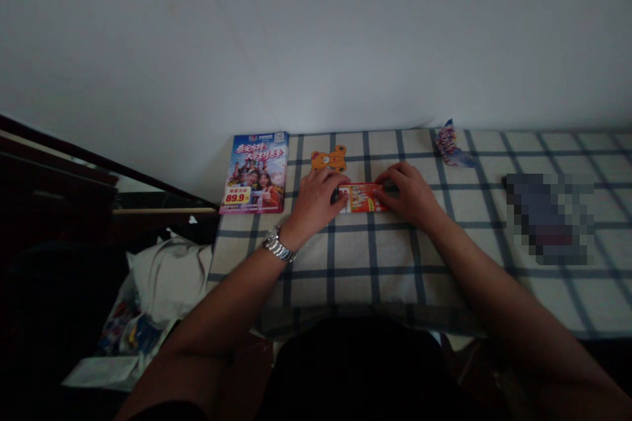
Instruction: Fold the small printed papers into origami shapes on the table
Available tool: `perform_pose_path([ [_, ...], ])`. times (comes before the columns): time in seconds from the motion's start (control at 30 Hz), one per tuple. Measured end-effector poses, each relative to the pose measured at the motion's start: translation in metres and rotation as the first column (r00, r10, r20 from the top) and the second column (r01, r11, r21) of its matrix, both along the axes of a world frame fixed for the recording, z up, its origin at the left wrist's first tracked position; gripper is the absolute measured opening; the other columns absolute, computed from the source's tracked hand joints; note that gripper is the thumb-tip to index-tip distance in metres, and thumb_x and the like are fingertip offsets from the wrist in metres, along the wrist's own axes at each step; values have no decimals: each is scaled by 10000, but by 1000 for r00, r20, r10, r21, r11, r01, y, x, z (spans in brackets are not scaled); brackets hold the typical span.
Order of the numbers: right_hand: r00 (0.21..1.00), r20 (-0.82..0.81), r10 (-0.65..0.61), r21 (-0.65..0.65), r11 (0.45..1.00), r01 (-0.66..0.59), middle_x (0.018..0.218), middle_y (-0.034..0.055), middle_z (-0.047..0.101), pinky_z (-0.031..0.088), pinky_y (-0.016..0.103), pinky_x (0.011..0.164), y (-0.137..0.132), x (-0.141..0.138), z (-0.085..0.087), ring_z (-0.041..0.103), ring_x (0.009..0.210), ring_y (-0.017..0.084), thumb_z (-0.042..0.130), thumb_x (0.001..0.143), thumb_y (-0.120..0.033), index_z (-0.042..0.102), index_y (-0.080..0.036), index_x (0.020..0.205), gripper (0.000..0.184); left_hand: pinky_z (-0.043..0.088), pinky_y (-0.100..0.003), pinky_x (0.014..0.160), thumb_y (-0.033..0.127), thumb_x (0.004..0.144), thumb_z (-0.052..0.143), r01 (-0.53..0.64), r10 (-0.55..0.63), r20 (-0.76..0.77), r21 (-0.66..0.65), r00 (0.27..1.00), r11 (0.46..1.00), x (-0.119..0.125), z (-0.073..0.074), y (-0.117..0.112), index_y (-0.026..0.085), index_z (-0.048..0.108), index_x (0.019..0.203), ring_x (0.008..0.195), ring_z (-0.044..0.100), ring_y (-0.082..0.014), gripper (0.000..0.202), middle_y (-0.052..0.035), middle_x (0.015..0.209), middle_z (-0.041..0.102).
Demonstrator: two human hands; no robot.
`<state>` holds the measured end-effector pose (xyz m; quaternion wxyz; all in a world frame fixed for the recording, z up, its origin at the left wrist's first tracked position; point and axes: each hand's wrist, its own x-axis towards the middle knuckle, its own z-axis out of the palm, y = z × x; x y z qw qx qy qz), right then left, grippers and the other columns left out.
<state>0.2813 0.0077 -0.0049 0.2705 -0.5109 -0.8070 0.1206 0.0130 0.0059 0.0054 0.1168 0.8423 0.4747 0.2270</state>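
Observation:
Between my two hands a narrow red, orange and white printed paper [363,198] lies on the checked cloth. My left hand [318,200], with a metal watch on its wrist, grips the paper's left end between thumb and fingers. At the right end, the thumb and fingers of my right hand [407,194] are closed on it. Just behind my left hand lies an orange bear-shaped piece [330,158], partly covered by the fingers. A stack of colourful flyers [257,174] marked 89.9 sits to the left, apart from the hands.
A white-and-blue checked cloth [395,250] covers the table, which meets a pale wall [316,39]. A crumpled wrapper [450,146] lies at the back right. A blurred-out dark object [548,217] is at the right. White bags [170,276] stand below the left edge.

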Motion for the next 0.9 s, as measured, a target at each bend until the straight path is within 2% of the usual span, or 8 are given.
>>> perform_pose_path([
  [0.37,1000,16,-1,-9,1000,1,1118,123,664,545,520,948,1,-1,-1,646,1056,334,721,949,-305,728,-229,1096,166,483,-510,1045,266,994,695,9,-10,-9,-24,1000,1000,-1,0,2,262,695,1267,1203,598,-317,273,-76,1255,656],
  [0.53,1000,24,1,-9,1000,-1,1126,127,660,549,525,956,1,0,-1,643,1062,337,719,946,-295,725,-228,1103,171,470,-503,1040,217,1025,626,57,-58,-46,-10,997,998,-1,3,-1,338,706,1338,1209,577,-304,345,-83,1266,615],
  [0.77,999,34,3,-12,1000,-3,1114,127,659,544,523,961,1,0,-1,642,1068,340,723,945,-288,727,-225,1108,175,440,-518,1067,117,999,625,126,-127,-41,-23,991,992,-1,0,-1,394,773,1238,1287,549,-303,396,-60,1333,590],
  [0.9,999,34,-3,0,1000,3,1126,126,656,544,511,954,0,-1,-1,641,1058,333,729,946,-280,727,-214,1108,175,446,-511,1063,151,1013,630,127,-128,-39,-22,991,992,-2,-2,0,370,763,1245,1268,565,-301,345,-62,1313,606],
])
